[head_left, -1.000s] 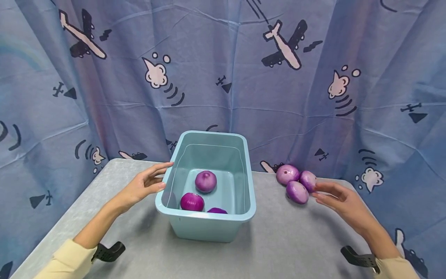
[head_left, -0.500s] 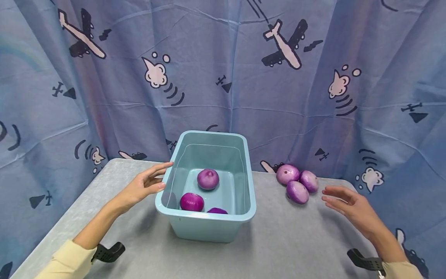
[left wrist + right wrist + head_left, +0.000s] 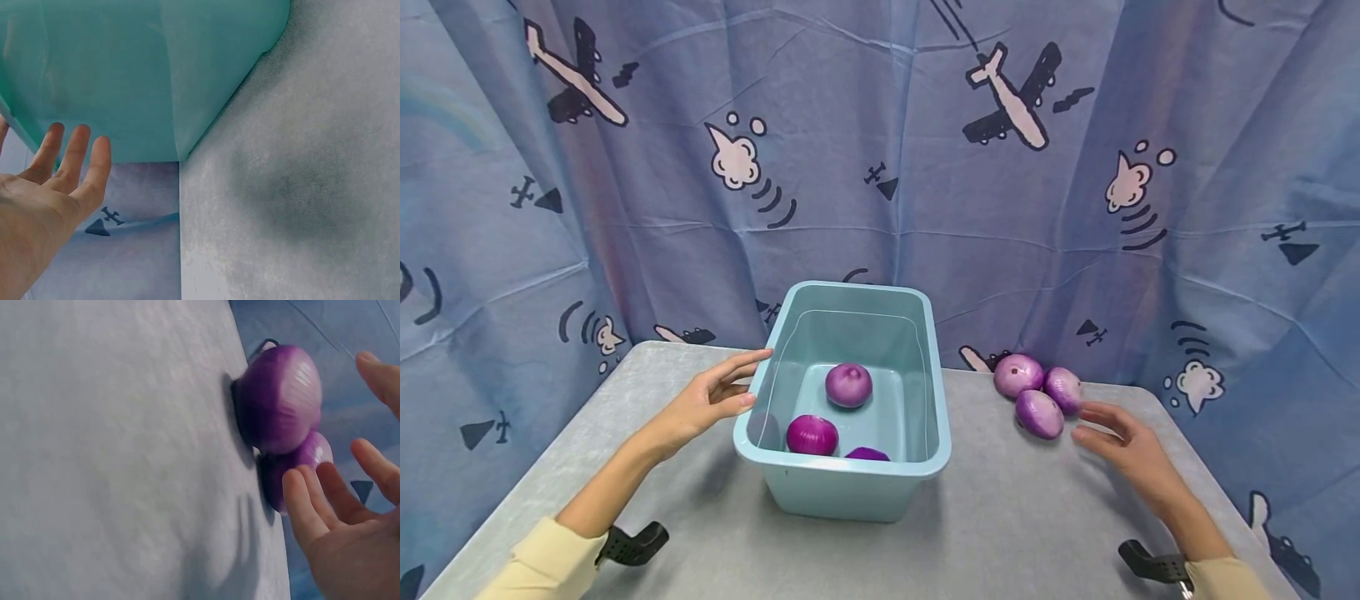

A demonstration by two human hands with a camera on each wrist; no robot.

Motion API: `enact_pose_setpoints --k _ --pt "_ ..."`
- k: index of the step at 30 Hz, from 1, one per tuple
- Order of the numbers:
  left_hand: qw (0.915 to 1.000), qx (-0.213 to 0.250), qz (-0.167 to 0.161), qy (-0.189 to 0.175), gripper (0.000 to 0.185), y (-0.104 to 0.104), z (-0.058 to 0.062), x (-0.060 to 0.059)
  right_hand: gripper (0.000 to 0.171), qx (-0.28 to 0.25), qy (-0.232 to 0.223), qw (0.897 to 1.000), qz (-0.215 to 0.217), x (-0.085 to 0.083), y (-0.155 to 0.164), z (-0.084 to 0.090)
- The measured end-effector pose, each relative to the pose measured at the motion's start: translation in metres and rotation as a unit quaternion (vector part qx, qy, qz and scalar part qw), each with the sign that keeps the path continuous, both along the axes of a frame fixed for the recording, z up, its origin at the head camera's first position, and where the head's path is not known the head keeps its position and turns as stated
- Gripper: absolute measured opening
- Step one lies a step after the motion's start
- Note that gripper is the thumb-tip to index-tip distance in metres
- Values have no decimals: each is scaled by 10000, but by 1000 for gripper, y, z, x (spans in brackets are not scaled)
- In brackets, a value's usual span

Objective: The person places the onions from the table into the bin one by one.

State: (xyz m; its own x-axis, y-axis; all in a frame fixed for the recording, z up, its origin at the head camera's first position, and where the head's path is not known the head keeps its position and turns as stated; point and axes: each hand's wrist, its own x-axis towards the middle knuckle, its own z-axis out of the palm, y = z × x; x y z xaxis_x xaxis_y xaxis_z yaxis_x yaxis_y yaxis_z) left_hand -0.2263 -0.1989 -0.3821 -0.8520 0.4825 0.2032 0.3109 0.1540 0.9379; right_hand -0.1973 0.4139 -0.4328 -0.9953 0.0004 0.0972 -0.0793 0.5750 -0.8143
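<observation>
A light blue plastic bin (image 3: 850, 483) stands mid-table with three purple onions (image 3: 848, 384) inside. My left hand (image 3: 718, 392) rests open against the bin's left wall (image 3: 125, 81), fingers straight. Three more purple onions (image 3: 1039, 413) lie in a cluster on the table to the right of the bin. My right hand (image 3: 1108, 433) hovers open just right of that cluster, fingertips (image 3: 300, 487) close to the nearest onion (image 3: 278, 400), holding nothing.
The grey table (image 3: 1015, 517) ends near the blue curtain (image 3: 880, 150) with aeroplane prints that hangs behind and at both sides. The onion cluster lies near the table's back right edge.
My right hand drew back to the right from the onion cluster, then came back toward it. The far onion in the bin rolled slightly right. My left hand stayed put.
</observation>
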Motion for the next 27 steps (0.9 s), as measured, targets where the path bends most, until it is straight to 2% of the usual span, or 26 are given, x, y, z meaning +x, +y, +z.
enact_pose_setpoints --k 7,17,23,27 --pt "10000 -23 17 -13 58 0 -1 0 72 -127 -262 9996 -20 1 -20 2" --pt "10000 14 -32 -22 58 1 -2 0 78 -175 22 9994 -290 -7 -37 -12" --pt "10000 28 -54 -37 58 1 -2 0 76 -325 26 9953 -909 -8 -45 -17" --pt "10000 -4 -25 -50 58 0 -2 0 72 -778 196 9868 -1403 -10 -51 -20"
